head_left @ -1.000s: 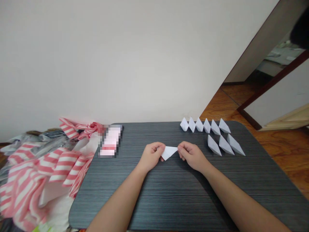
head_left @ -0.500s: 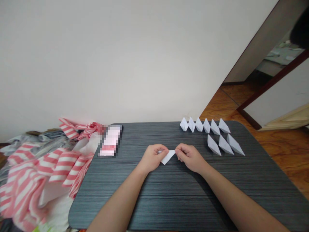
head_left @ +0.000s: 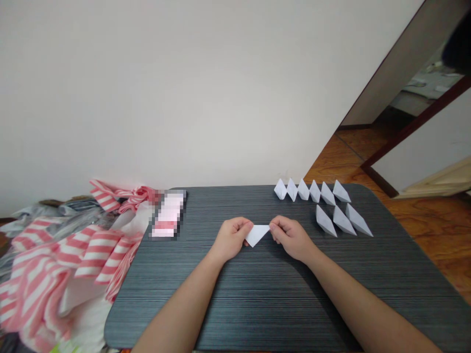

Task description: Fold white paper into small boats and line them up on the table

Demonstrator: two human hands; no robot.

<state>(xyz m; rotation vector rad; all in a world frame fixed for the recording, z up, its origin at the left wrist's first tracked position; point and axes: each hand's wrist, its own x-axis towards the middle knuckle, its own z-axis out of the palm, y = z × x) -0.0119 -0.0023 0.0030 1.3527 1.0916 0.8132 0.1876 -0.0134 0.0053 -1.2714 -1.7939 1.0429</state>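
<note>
Between my two hands is a small piece of folded white paper (head_left: pixel 256 235), shaped like a triangle with its point toward me. My left hand (head_left: pixel 231 239) pinches its left corner between thumb and fingers. At the right corner, my right hand (head_left: pixel 291 237) grips the tip, its other fingers curled. Both hands are over the middle of the dark table (head_left: pixel 243 304). To the right stand several folded paper boats (head_left: pixel 325 221) in two rows, the back row (head_left: pixel 303 189) near the wall.
Striped red-and-white cloth (head_left: pixel 88 250) lies heaped with other fabric and plastic left of the table. A blurred pink and white item (head_left: pixel 170 214) rests on the table's far left. Behind the table rises a pale wall (head_left: pixel 206 98); a wooden floor (head_left: pixel 415 215) shows at right.
My hands have moved slightly apart and up a little, and more of the paper's top edge shows between them. The boats have not moved.
</note>
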